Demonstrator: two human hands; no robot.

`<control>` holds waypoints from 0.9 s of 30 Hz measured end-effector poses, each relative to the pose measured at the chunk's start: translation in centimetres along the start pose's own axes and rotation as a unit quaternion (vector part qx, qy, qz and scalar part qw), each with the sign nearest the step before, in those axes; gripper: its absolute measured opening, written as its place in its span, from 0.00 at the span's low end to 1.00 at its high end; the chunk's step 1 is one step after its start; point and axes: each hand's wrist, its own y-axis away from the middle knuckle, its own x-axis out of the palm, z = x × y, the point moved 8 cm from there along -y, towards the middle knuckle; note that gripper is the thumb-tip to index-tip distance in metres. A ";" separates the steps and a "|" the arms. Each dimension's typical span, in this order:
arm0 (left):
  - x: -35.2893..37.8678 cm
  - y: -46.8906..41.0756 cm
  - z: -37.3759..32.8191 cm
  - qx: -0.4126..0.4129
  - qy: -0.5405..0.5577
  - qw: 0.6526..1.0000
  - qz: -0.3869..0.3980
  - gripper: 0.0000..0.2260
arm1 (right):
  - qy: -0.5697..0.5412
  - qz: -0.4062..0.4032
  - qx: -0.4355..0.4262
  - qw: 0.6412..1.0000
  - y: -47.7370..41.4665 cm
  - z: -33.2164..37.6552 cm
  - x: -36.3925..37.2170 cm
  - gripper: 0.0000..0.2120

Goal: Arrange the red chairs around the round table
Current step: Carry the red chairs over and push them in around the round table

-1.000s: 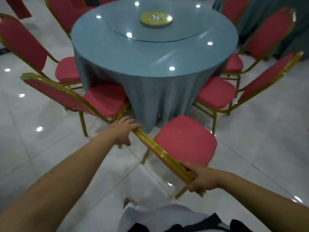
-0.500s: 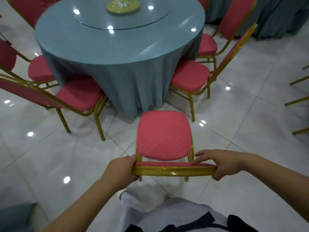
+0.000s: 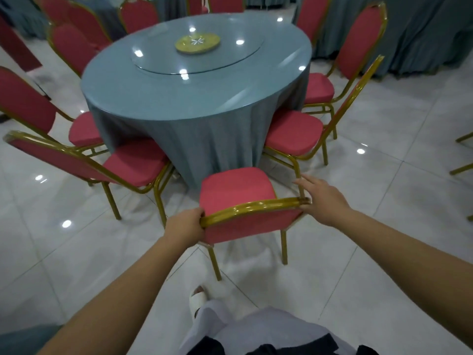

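A round table (image 3: 194, 103) with a blue-grey cloth and a glass turntable stands ahead. Directly in front of me is a red chair (image 3: 236, 190) with a gold frame, its seat facing the table and close to the cloth. My left hand (image 3: 185, 226) grips the left end of its gold top rail. My right hand (image 3: 321, 197) is at the rail's right end with fingers stretched out, only the thumb side touching it. Other red chairs stand around the table: one at left (image 3: 135, 163), another at right (image 3: 294, 131).
More red chairs ring the far side of the table (image 3: 74, 44). Another cloth-covered table (image 3: 422, 34) stands at the back right. Gold chair legs (image 3: 463, 155) show at the right edge. My foot (image 3: 197, 298) is on the glossy white tiles behind the chair.
The chair has slid closer to the table and the view has lifted. My right hand has loosened its grip on the rail and its fingers have spread out. My left hand still grips.
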 end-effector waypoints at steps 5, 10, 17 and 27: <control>0.4 -2.2 -0.5 -0.026 0.047 0.998 -0.023 0.24 | -0.051 0.025 0.022 0.998 0.6 1.7 4.4 0.48; 1.0 -1.6 0.4 -0.009 0.058 0.992 -0.109 0.34 | -0.035 0.050 0.009 0.998 -2.4 4.7 6.7 0.55; 0.1 -7.1 3.3 -0.022 0.104 0.990 -0.096 0.35 | -0.059 0.038 -0.008 0.998 -9.4 5.6 6.6 0.58; -3.6 -20.0 12.1 -0.034 0.240 0.970 -0.018 0.42 | -0.129 0.145 0.066 0.979 -22.8 11.2 6.3 0.53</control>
